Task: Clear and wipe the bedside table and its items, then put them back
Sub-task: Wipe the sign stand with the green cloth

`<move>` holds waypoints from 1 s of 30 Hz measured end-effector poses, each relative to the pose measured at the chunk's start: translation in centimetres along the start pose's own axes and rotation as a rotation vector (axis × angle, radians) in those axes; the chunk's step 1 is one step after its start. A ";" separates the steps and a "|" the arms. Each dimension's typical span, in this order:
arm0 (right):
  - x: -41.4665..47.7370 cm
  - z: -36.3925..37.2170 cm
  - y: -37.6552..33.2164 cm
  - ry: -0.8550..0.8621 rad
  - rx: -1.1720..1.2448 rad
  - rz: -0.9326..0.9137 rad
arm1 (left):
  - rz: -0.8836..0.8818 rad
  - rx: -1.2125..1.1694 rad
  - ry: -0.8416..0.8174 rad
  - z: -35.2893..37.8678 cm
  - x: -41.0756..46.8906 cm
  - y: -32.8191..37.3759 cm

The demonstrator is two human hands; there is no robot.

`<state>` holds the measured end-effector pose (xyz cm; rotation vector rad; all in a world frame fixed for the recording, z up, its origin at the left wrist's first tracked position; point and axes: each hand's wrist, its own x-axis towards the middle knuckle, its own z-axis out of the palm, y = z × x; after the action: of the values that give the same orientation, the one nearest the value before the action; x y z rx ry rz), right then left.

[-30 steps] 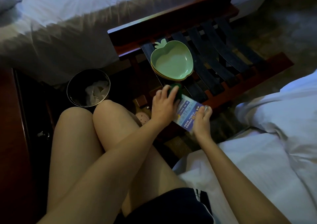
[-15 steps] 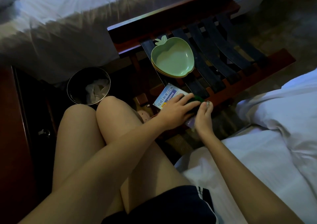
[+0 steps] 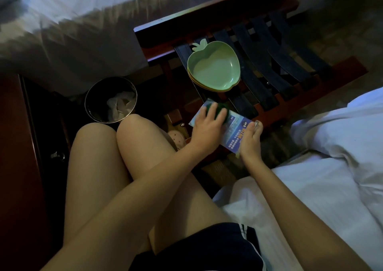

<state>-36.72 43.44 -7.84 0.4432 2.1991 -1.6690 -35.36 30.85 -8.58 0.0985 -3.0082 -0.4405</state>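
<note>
Green sponge [image 3: 227, 116] presses card [image 3: 236, 131] near rack [image 3: 331, 83] edge.

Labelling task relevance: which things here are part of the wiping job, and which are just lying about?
In the job: left hand, green sponge, printed card, right hand, apple-shaped dishes.
Lying about: waste bin, slipper, luggage rack.

Bowls [image 3: 214, 69] on rack [image 3: 342, 71], card [image 3: 238, 134] nearer, bin [image 3: 93, 113] left, perhaps holding tissue [image 3: 119, 107]
</note>
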 end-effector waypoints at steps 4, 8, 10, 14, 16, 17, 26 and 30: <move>-0.1 -0.3 0.2 0.000 -0.017 -0.033 | 0.304 -0.068 -0.099 0.5 -3.1 0.8; -0.1 -0.6 -0.1 -0.049 -0.003 -0.013 | 0.293 0.098 -0.064 0.0 -0.6 -2.7; 0.0 -0.5 -0.4 -0.043 -0.012 -0.009 | 0.058 0.088 -0.075 -0.8 1.0 -3.8; -0.1 -0.4 -0.3 -0.022 -0.004 0.003 | -0.199 0.073 -0.111 -1.0 2.2 -1.4; -0.2 -0.4 -0.4 -0.022 0.001 0.010 | -0.171 0.040 -0.080 -0.5 2.1 0.7; -0.2 -0.4 -0.5 -0.021 -0.003 0.001 | -0.120 0.003 -0.059 -0.2 2.0 1.9; -0.5 -0.8 -0.9 -0.070 -0.025 0.000 | 0.538 -0.034 -0.140 0.6 -2.7 -0.9; -0.6 -0.6 -1.4 -0.076 -0.001 0.016 | 0.460 -0.004 -0.100 -0.3 -0.1 -3.2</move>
<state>-36.87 43.67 -6.26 0.3898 2.1355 -1.6490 -35.07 27.67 -9.26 -0.6176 -2.9860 -0.4084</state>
